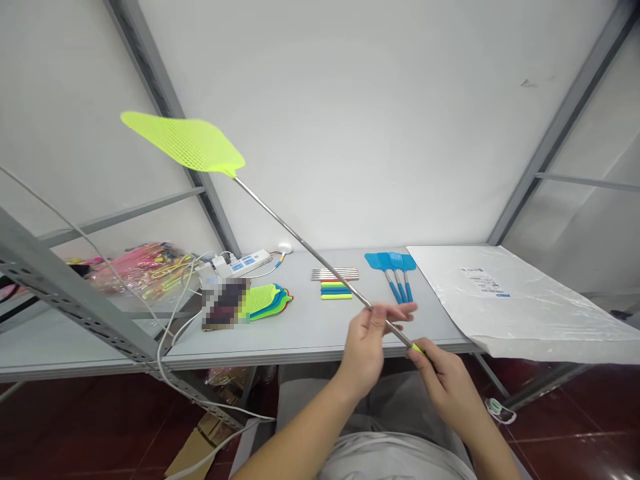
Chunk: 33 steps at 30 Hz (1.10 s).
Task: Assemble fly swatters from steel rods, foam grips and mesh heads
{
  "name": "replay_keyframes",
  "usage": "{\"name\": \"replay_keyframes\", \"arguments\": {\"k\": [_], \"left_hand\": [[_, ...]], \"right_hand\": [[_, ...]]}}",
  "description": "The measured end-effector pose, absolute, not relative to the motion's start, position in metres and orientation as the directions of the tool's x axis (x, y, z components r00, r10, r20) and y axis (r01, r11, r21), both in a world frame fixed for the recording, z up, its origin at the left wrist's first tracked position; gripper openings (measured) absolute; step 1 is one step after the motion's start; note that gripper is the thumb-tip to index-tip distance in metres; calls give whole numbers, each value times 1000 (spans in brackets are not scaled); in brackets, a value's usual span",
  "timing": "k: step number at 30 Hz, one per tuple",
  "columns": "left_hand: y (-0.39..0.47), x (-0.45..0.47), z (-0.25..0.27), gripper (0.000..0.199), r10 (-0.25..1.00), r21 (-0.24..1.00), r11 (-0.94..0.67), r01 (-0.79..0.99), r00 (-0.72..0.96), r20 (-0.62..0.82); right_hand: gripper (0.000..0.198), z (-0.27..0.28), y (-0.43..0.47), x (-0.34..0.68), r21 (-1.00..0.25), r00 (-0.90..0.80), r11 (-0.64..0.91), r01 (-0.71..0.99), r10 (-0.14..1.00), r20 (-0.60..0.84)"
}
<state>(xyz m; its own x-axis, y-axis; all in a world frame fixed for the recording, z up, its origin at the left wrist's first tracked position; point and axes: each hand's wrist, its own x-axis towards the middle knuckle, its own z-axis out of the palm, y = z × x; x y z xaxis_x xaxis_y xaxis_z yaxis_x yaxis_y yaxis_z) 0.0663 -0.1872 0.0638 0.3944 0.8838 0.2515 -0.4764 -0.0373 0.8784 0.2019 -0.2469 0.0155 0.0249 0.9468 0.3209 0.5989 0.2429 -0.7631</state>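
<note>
A yellow-green fly swatter [187,143] with a long, extended metal rod slants across the view, its mesh head raised at the upper left. My right hand [443,377] is closed around its yellow-green handle at the lower end. Higher up the rod, my left hand [367,343] holds it against the thumb, with some fingers stretched out past it. Behind my hands on the table lie blue fly swatters [395,267] with blue grips, a row of metal rods [335,274] and several coloured handles [336,291].
Loose mesh swatter heads [265,303] are stacked at the left, beside a pixelated patch. A power strip [250,262] with white cables sits behind them. Plastic-wrapped white sheeting [500,300] covers the right side. Bagged pink items [145,267] lie beyond the grey metal post [80,293].
</note>
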Motion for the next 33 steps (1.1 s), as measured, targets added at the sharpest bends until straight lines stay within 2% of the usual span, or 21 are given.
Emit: {"name": "replay_keyframes", "arguments": {"k": [4,8,13,17,21,27,33], "left_hand": [[-193,69,65,39,838,911,23,-412,504,207],[-171,55,70,38,833,914,56,-401,524,179],[-132,20,83,42,941,780,-19,-625,252,225],[-104,-21,92,38,988,656,-128,-744,-39,149],[-80,-62,92,34,957,503,-271,-820,-286,49],[-56,-94,79,49,935,500,-195,-844,-314,-165],[-45,-108,77,52,899,555,-280,-784,-417,-136]], "right_hand": [[31,16,-247,187,-878,101,212,428,955,280],[36,17,-244,183,-908,141,135,396,968,205],[38,20,-242,198,-874,63,83,478,990,128],[39,20,-240,210,-869,-54,65,491,998,44],[38,13,-237,217,-873,-130,32,487,991,-37],[38,3,-232,217,-862,-188,32,506,979,-74],[38,4,-232,224,-839,-135,22,544,989,-61]]}}
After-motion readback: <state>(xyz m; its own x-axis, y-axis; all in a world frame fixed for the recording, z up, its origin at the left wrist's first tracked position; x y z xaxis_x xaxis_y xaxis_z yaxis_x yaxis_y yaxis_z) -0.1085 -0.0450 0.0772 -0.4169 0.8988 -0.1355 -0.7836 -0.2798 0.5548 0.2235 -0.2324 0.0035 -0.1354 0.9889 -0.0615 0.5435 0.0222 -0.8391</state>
